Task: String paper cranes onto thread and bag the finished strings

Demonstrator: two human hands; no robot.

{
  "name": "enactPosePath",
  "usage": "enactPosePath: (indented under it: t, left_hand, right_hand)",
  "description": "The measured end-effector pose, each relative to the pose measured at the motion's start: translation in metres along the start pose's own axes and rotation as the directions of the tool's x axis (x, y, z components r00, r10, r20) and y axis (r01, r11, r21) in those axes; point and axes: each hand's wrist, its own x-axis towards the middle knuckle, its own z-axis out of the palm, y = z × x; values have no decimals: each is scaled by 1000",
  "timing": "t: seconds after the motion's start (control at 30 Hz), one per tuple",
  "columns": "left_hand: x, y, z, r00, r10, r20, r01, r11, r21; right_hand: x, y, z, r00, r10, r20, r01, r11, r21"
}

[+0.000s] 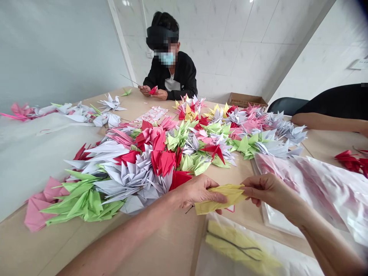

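Note:
Between my two hands is a bundle of yellow folded paper cranes (218,198), lying flat and pointing right. My left hand (198,191) is closed around its left part, thumb on top. A short dark string end sticks out at the left, under that hand. At the bundle's right tip, my right hand (263,191) pinches the paper between thumb and fingers. Below them lies a clear plastic bag (290,249) with yellow folded paper and a dark cord (232,241) showing. Just left of my left hand is a large heap of folded paper cranes (135,180) in white, red, green and pink.
Across the table a person in black (184,73) holds a red folded paper piece (153,90). Plastic bags with pink and white contents (310,188) lie at right. A cardboard box (247,100) stands behind. Another person's arm (327,122) rests at right near red cranes (349,161).

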Motion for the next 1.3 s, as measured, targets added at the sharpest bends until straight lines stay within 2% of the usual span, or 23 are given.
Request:
enactPosePath:
  t: [0.13,0.37,0.53,0.67,0.77,0.93,1.03,1.13,1.3]
  left_hand:
    - [1,-3,0,999,20,36,-20,1000,1]
    - [4,-8,-1,999,42,-31,-42,999,0]
    - [5,-6,-2,995,38,-87,-39,999,-13]
    - [7,-9,-3,996,55,-76,-56,998,-16]
    - [8,-13,-1,993,84,-82,-83,996,23]
    - [7,-12,1,983,113,-148,-90,984,152]
    - [3,-8,-1,986,113,-126,-90,980,175]
    - [2,-5,-3,991,100,-87,-87,986,143]
    - [7,-14,1,976,85,-202,-66,993,99]
  right_hand:
    - [2,4,1,1000,3,22,-2,1000,-25]
    - [6,12,3,999,-13,51,15,999,-36]
    - [-2,1,-1,997,6,76,-10,999,53]
    - [4,5,5,999,4,51,-9,994,107]
    - [9,9,12,999,23,-26,-23,999,30]
    - [7,4,13,999,-35,-30,32,995,-95]
    - [5,4,9,998,-53,-19,50,991,-121]
    - [7,12,6,1000,-26,10,27,992,-120]
    - [12,32,5,999,-35,26,37,997,-64]
